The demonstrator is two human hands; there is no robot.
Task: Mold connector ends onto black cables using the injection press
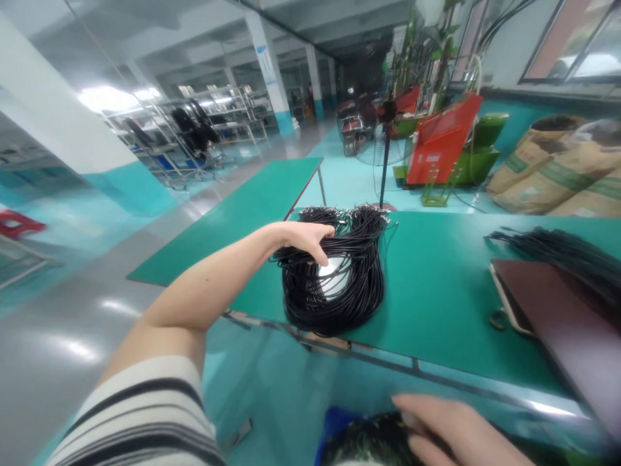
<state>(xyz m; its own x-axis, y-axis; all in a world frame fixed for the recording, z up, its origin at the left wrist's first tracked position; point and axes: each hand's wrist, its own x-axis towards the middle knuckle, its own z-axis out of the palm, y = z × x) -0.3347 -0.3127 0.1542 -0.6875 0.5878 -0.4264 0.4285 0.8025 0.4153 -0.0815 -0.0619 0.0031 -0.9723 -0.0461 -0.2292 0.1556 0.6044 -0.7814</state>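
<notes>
Near the lens our right hand (456,430) lies flat-fingered on dark cables (369,440), while our left hand (306,241) reaches ahead, fingers curled gripping the black cable coil (339,278) on the green table (436,291).

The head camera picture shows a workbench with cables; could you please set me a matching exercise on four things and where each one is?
Things:
1. left hand
2. right hand
3. cable coil
4. standing fan

Places:
A. on the floor behind the table
B. low at the picture's bottom edge
C. gripping the coil's top
D. on the green table

Pairs: 1-C, 2-B, 3-D, 4-A
</notes>
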